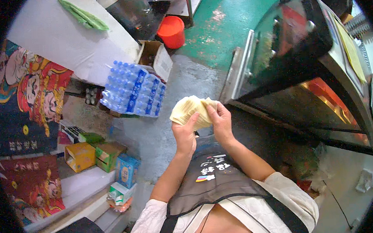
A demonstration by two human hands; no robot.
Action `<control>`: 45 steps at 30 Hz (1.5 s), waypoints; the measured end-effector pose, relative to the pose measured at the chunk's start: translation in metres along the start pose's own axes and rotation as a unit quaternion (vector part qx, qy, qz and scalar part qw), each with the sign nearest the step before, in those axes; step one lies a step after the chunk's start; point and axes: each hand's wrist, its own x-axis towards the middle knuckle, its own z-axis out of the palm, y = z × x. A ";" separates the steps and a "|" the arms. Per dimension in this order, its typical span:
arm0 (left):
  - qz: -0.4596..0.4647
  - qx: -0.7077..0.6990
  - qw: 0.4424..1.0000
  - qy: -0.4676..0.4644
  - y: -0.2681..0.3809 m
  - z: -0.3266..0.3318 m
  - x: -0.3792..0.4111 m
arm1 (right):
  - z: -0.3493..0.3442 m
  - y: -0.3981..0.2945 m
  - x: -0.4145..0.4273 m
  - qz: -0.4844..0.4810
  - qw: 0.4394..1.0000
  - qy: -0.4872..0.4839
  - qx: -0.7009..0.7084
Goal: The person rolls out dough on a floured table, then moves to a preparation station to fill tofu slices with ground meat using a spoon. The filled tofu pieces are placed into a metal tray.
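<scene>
In front of my apron (215, 172) I hold up a pale yellow, ribbed piece of what looks like cloth (189, 108), bunched and folded. My left hand (185, 134) grips its lower left part, with the thumb lying across the front. At its right end, my right hand (221, 120) pinches a fold between thumb and fingers. Both hands are raised above the grey floor (152, 134). The fingers behind the cloth are mostly hidden.
A glass-fronted display case (266, 57) stands close on my right. To the left are a shrink-wrapped pack of water bottles (133, 89), an open carton (157, 59) and a white table (83, 49) bearing a green towel (82, 15). A red bucket (171, 32) stands farther ahead.
</scene>
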 end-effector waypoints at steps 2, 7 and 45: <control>0.018 0.009 1.000 -0.008 0.025 -0.010 0.028 | 0.034 -0.002 0.017 -0.018 1.000 -0.018 0.006; 0.002 -0.020 1.000 -0.017 0.061 -0.016 0.119 | 0.085 -0.006 0.082 -0.043 0.998 -0.032 -0.020; -0.182 0.133 0.873 -0.433 0.019 0.396 0.773 | 0.042 -0.186 0.746 -0.231 0.892 0.368 0.122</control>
